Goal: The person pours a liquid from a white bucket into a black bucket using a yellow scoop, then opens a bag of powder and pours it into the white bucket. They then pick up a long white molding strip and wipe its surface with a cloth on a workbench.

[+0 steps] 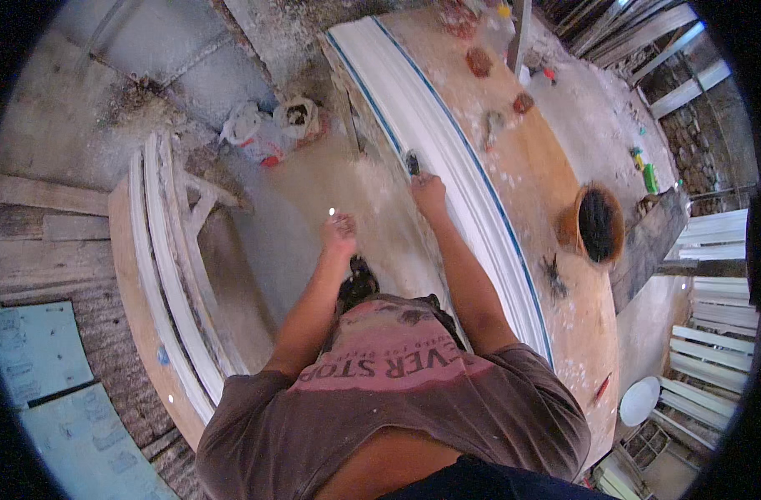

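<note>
A long white ribbed moulding (447,150) with blue edge strips runs along the wooden workbench (513,108). My right hand (430,193) is closed around a small dark tool (412,162), whose kind is too blurred to name. The tool is over the moulding's left edge. My left hand (339,236) is held over the floor, left of the bench, with its fingers curled. A tiny bright white bit (332,212) shows at its fingertips; what it is cannot be made out.
An orange-brown bucket (570,221) with dark insides stands on the bench's right part. A red-handled tool (602,389) lies near the bench's lower right edge. More white mouldings (159,275) rest on a support at left. Bags (254,133) sit on the floor ahead.
</note>
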Motion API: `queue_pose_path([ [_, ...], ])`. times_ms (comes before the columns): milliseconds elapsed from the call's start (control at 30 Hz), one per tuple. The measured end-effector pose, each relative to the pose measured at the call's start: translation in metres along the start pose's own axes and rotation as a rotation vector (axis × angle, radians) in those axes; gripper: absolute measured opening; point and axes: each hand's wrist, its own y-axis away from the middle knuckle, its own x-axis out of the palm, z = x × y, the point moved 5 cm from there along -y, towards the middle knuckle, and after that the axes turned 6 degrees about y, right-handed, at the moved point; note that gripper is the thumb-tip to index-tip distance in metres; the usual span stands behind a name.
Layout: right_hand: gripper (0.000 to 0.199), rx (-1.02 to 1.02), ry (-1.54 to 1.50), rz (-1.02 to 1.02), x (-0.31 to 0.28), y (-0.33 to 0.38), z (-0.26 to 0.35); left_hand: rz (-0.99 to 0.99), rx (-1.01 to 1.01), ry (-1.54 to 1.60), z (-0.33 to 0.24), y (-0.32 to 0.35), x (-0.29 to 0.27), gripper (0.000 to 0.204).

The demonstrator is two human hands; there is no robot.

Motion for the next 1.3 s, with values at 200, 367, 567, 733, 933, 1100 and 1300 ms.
queue_pose_path([
  [200,0.026,0.028,0.103,0.053,0.078,-0.123,0.059,-0.045,0.213,0.213,-0.159,-0.081,0.065,0.023],
  [367,0.025,-0.030,0.097,0.038,0.131,-0.208,0.137,-0.251,0.366,0.170,-0.247,-0.135,0.091,0.038],
  [567,0.025,0.013,0.106,0.006,0.210,-0.340,0.177,-0.305,0.397,0.048,-0.316,-0.184,0.114,0.048],
  [733,0.029,-0.041,0.049,0.063,0.260,-0.444,0.224,-0.291,0.452,-0.132,-0.385,-0.211,0.162,0.055],
  [933,0.032,-0.085,-0.198,-0.251,0.211,-0.490,0.213,-0.026,0.398,-0.566,-0.424,-0.288,0.252,0.063],
  [1100,0.033,0.334,0.189,-0.137,0.136,-0.468,0.111,-0.047,0.061,-0.620,-0.362,-0.387,0.363,0.060],
  [1300,0.027,0.393,0.398,-0.016,0.086,-0.448,0.026,0.389,-0.001,-0.892,-0.245,-0.513,0.529,0.053],
])
